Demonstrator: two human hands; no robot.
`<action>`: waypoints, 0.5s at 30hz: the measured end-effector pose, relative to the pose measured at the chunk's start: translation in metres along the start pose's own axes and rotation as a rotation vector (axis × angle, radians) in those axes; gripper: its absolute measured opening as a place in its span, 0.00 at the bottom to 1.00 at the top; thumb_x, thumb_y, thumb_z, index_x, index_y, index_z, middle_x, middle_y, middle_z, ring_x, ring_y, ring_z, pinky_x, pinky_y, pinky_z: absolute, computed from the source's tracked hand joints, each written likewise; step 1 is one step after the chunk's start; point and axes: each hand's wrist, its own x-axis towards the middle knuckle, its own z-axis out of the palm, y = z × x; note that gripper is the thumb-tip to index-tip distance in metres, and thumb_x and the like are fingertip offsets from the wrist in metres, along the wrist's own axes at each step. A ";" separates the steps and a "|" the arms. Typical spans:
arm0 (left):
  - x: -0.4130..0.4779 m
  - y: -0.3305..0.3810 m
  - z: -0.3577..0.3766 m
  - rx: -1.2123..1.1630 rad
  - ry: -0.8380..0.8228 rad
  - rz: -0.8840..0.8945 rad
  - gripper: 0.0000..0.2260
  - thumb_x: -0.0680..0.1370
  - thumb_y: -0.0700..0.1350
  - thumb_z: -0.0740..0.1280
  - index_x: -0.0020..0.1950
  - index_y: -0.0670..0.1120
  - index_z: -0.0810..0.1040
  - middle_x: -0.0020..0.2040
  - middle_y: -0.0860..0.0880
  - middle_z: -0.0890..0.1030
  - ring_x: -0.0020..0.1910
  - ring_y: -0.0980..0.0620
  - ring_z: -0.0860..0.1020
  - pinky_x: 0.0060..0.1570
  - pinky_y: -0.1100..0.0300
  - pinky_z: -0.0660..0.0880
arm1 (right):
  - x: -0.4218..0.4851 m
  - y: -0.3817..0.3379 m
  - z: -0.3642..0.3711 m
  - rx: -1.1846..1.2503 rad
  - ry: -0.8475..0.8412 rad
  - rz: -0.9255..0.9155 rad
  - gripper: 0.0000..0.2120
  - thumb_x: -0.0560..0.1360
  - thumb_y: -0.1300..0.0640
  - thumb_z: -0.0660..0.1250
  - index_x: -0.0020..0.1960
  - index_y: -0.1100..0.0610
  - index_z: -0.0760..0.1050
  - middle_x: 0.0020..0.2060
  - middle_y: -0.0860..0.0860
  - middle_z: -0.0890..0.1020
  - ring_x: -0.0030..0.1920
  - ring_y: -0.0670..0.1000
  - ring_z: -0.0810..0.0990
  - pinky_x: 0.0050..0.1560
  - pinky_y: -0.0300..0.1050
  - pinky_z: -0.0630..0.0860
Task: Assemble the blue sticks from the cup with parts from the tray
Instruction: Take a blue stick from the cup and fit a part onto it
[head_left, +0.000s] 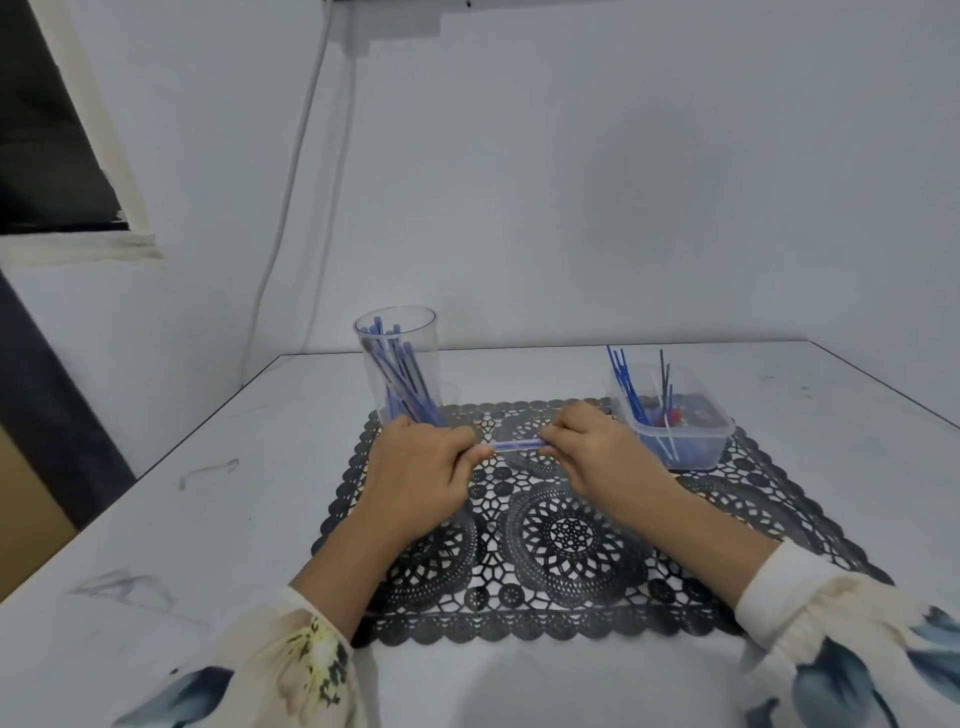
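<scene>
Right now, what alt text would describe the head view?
The left hand and right hand grip the ends of a blue stick over a black lace mat. A clear cup of sticks stands behind the left hand, a tray of parts beside the right.

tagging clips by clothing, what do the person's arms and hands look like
Both hands, left hand and right hand, are bare: no gloves. The left sleeve and right sleeve are cream fabric printed with blue-grey petals; the left also shows a yellow flower. The right ends in a plain white cuff.
</scene>
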 end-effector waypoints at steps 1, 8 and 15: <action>0.000 0.001 -0.002 0.030 -0.026 -0.003 0.16 0.79 0.56 0.53 0.31 0.53 0.63 0.21 0.55 0.58 0.21 0.60 0.57 0.32 0.61 0.62 | 0.000 0.000 0.000 -0.009 -0.003 -0.014 0.11 0.61 0.66 0.78 0.42 0.63 0.82 0.34 0.54 0.79 0.34 0.52 0.78 0.33 0.41 0.79; 0.000 0.010 -0.007 -0.027 -0.248 -0.163 0.21 0.80 0.57 0.51 0.29 0.51 0.64 0.23 0.53 0.68 0.26 0.57 0.67 0.34 0.61 0.69 | -0.001 0.001 -0.003 0.020 0.026 -0.051 0.09 0.64 0.67 0.76 0.43 0.65 0.81 0.34 0.54 0.81 0.35 0.52 0.79 0.38 0.42 0.79; -0.002 0.009 -0.003 0.043 -0.203 -0.105 0.17 0.80 0.57 0.52 0.35 0.53 0.69 0.24 0.54 0.68 0.28 0.54 0.71 0.28 0.66 0.59 | -0.003 -0.001 0.002 0.119 -0.076 -0.037 0.12 0.71 0.66 0.69 0.54 0.66 0.79 0.41 0.56 0.79 0.39 0.53 0.78 0.42 0.43 0.78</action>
